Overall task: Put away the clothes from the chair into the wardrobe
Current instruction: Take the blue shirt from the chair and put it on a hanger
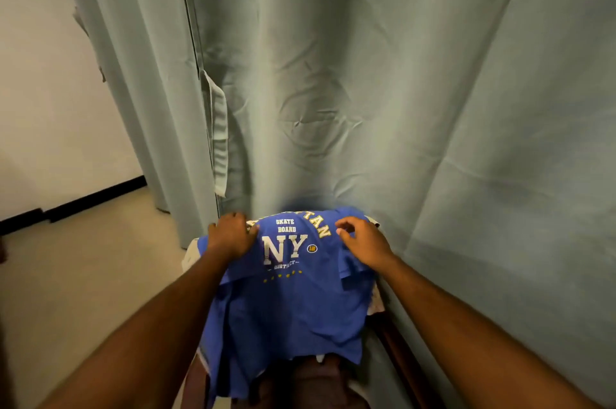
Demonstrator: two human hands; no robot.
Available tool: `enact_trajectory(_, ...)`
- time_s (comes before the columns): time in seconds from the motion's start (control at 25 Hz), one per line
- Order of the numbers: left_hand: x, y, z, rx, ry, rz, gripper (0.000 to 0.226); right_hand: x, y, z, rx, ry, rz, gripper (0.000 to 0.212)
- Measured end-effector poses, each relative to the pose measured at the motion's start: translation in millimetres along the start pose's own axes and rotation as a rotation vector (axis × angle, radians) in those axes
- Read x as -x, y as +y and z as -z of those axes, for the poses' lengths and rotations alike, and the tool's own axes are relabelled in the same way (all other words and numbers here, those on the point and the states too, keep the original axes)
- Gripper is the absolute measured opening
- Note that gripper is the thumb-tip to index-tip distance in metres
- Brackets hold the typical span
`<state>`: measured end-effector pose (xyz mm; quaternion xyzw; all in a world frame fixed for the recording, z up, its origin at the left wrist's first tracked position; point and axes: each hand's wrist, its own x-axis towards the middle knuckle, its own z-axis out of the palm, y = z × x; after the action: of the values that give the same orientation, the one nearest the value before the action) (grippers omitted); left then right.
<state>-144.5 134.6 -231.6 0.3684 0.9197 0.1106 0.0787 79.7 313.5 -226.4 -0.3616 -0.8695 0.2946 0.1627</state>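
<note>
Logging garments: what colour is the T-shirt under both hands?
The T-shirt is blue with white and yellow lettering, seen in the head view.

A home, seemingly a bedroom corner: a grey-green fabric wardrobe front point(366, 75) hangs in soft folds beside a plain pale wall point(40, 91) with dark skirting point(93, 198), above a beige floor point(83, 275). A blue T-shirt point(290, 308) tops heaped clothes.

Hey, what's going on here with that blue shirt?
A person has both hands on a blue T-shirt that lies on top of other clothes on a chair. The left hand curls over one shoulder. The right hand is at the other with its fingers bent, its hold unclear. A grey-green curtain hangs in front.
</note>
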Motion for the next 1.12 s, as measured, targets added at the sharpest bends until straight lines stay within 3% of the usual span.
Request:
enact_trajectory(0.16,-72,-29,-16,0.204,-0.377,0.257,0.106,-86,12,-15,0.078,0.112,-0.103,0.019)
enact_trajectory(0.2,-80,-35,-21,0.248,-0.431,0.273,0.102,-104,15,-18,0.120,0.089,-0.179,0.025)
enact_trajectory(0.24,-84,-38,-23,0.296,-0.414,0.269,0.085,-116,16,-18,0.192,0.025,-0.279,0.032)
enact_trajectory(0.32,-89,-45,-25,0.378,-0.216,0.341,0.046,-132,14,-18,0.269,-0.098,-0.432,0.032)
enact_trajectory(0.4,-88,-46,-20,0.490,-0.026,0.439,0.023,-139,17,-17,0.241,-0.127,-0.432,0.022)
enact_trajectory(0.48,-87,-42,-15,0.584,0.123,0.472,0.014,-139,22,-19,0.233,-0.112,-0.392,0.022)
enact_trajectory(0.6,-71,-43,-11,0.800,0.318,0.357,0.037,-138,24,-28,0.264,-0.120,-0.421,0.033)
enact_trajectory(0.8,-35,-52,-10,1.080,0.482,0.098,0.051,-130,34,-28,0.250,0.023,-0.298,0.016)
enact_trajectory(0.92,-24,-50,-10,1.052,0.437,-0.074,0.049,-125,36,-19,0.373,0.038,-0.278,0.018)
enact_trajectory(1.0,-18,-49,-8,0.962,0.345,-0.165,0.045,-122,40,-14,0.340,0.186,-0.121,0.013)
enact_trajectory(1.08,-15,-51,-11,0.755,0.183,-0.152,0.059,-105,49,-5,-0.047,0.272,0.026,0.006)
enact_trajectory(1.12,-14,-53,-17,0.631,0.094,-0.112,0.070,-91,53,-3,-0.187,0.238,0.034,0.006)
